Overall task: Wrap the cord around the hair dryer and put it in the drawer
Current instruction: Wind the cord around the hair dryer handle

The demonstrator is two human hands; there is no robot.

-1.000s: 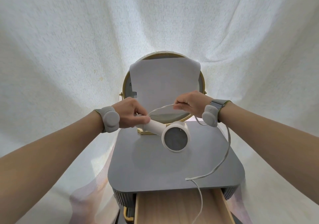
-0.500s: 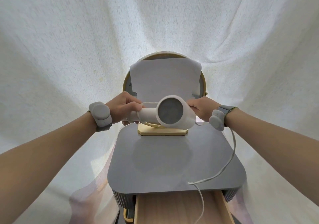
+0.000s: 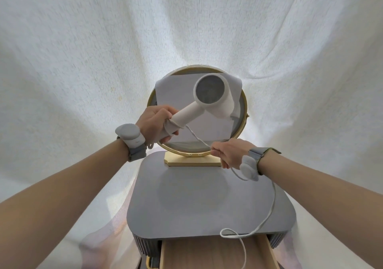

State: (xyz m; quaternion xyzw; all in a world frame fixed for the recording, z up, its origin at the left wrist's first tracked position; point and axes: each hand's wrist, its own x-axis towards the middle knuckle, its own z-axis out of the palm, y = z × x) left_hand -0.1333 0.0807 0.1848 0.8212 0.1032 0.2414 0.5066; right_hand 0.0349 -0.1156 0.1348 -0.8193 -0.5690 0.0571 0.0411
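The white hair dryer is held up in the air before the mirror, its round grey rear grille facing me. My left hand grips the lower end of its handle, where a turn of white cord lies around it. From there the cord runs down right into my right hand, which pinches it. The rest of the cord hangs past my right wrist, loops on the cabinet's front edge and drops over the open wooden drawer at the bottom.
A grey rounded cabinet stands below my hands. At its back stands a round gold-framed mirror on a gold base, partly covered by a white sheet. White cloth drapes all around.
My left hand has swung the dryer up, so the head now points up and right. My right hand has dropped down and to the right, drawing the cord taut from the handle.
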